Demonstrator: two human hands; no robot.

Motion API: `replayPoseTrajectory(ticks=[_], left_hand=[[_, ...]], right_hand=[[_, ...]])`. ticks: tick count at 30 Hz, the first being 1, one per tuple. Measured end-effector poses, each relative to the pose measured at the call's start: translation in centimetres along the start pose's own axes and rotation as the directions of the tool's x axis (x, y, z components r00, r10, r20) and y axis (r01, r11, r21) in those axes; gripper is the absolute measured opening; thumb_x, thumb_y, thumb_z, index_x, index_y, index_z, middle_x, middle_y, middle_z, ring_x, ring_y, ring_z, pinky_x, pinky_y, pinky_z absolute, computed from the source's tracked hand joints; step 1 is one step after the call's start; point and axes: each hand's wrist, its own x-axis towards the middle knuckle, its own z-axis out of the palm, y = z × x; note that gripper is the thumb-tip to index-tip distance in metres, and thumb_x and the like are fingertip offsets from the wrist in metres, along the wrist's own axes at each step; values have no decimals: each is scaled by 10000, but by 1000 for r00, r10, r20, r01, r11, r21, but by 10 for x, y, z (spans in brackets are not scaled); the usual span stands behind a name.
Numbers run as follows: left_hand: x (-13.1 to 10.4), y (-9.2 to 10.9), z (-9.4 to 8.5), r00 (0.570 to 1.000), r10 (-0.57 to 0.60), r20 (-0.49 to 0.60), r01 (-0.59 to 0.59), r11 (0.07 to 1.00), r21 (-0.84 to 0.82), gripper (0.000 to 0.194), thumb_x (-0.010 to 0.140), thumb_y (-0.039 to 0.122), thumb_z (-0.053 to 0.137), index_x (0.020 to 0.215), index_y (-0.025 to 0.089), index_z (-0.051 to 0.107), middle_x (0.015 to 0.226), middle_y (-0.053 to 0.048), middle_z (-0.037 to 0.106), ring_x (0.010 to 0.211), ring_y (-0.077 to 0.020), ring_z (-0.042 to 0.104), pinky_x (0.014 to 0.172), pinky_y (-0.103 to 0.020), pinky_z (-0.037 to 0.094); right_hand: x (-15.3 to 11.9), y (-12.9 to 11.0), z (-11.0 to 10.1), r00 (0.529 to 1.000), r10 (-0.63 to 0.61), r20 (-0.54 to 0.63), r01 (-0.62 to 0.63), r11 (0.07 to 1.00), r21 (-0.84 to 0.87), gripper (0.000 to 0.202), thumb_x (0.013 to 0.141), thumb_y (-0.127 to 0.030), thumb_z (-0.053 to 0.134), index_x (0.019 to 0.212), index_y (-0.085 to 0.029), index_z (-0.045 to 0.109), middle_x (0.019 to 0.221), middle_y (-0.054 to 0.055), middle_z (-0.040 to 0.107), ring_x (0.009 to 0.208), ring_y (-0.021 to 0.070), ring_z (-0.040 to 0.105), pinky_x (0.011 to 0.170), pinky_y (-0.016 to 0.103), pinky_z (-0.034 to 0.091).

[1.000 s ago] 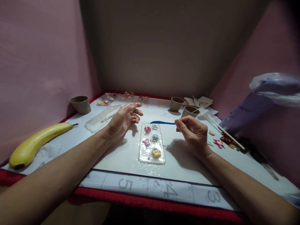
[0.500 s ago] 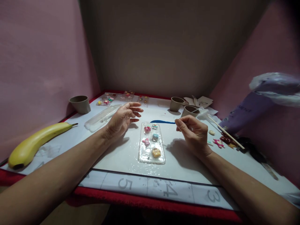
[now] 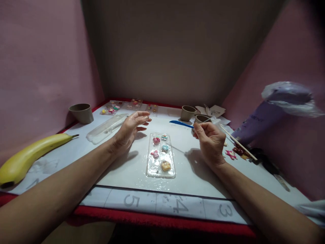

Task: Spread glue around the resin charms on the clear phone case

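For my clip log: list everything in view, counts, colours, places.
Case: one, clear, centre
Charms: five, multicoloured, on case
Knife: one, blue, behind case
Cups: three, brownish, left, right
Panels: three, multicoloured, back
Tray: one, clear, left
Banana: one, yellow, left
Cards: several, pale, back
Stick: one, pale, right
Loose charms: several, mixed, right
Tool: one, black, right
Bundle: one, purple, right
Strip: one, white, front
Walls: two, pink, sides
Table: one, white, red-edged, beneath
Left hand: one, open, left
Right hand: one, holding knife

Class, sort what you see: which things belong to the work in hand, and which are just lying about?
Seemingly in the work: blue knife, in the right hand; clear case; charms on it.
Probably lying about: banana; papers at the back right.
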Motion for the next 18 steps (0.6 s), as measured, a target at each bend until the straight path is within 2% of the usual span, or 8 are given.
replayPoseTrajectory(ticks=[7,11,18], left_hand=[[5,-9,-1,998,46,47,-52,989,136,444,774,512,605,1086,198,575,1103,-87,610,1060,-269,540,897,-417,415],[11,-14,-4,995,72,70,-86,969,233,502,772,593,593,1094,208,575,1130,-90,612,1093,-277,535,940,-434,405],[10,-13,-4,992,87,90,-110,946,305,542,782,640,558,1079,187,572,1138,-124,621,1106,-298,542,941,-467,407]], right_hand=[[4,3,0,999,23,-31,-23,1000,7,277,795,-420,682,691,-174,607,556,-29,560,503,106,490,518,258,417],[5,1,0,999,-4,-47,4,1000,-16,270,801,-417,670,698,-176,605,550,-30,565,497,108,494,512,254,398],[18,-3,-3,987,-20,-160,16,1000,-22,274,794,-407,651,666,-176,578,544,-31,548,499,106,500,514,245,389]])
